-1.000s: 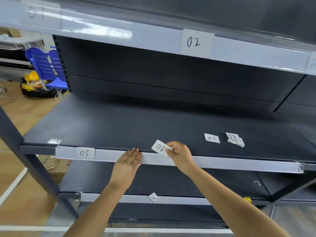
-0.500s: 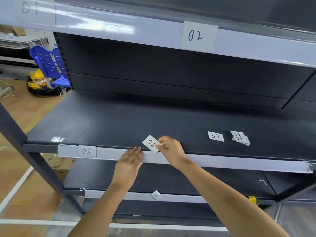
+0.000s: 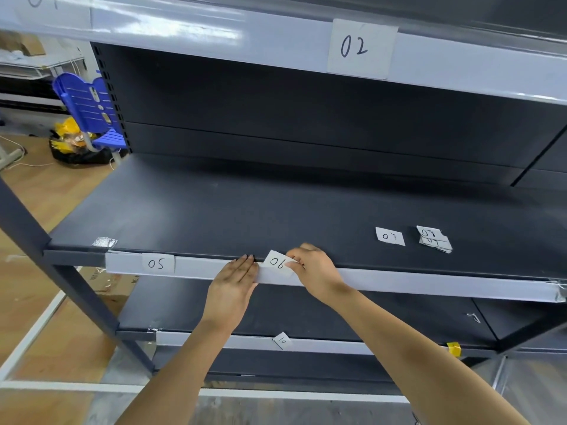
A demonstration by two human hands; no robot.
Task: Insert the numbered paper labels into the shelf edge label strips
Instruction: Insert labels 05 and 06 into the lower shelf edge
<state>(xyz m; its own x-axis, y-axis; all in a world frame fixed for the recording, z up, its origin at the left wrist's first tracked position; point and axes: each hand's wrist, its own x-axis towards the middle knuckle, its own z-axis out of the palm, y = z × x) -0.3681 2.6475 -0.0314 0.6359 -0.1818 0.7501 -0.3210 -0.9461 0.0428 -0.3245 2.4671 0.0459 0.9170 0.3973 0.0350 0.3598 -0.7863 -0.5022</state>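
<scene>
My right hand [image 3: 316, 271] pinches a white paper label marked 06 [image 3: 277, 261], tilted, its lower edge down in the clear label strip [image 3: 399, 285] on the middle shelf's front edge. My left hand [image 3: 234, 282] lies flat against the strip just left of that label, fingertips at the strip's top lip. Label 05 [image 3: 157, 263] sits in the same strip further left. Label 07 [image 3: 389, 236] lies loose on the dark shelf [image 3: 245, 216], with a small stack of labels [image 3: 434, 239] to its right. Label 02 [image 3: 359, 48] is in the upper shelf's strip.
A label marked 10 [image 3: 282, 341] sticks out tilted from the lower shelf's strip. A yellow clip [image 3: 453, 348] hangs at that strip's right end. A blue plastic chair [image 3: 89, 108] and a dark bag with yellow contents [image 3: 73, 142] stand on the wooden floor behind the rack's left upright.
My right hand has brought label 06 down from above the shelf edge into the strip, next to my left fingertips. My left hand has stayed on the strip.
</scene>
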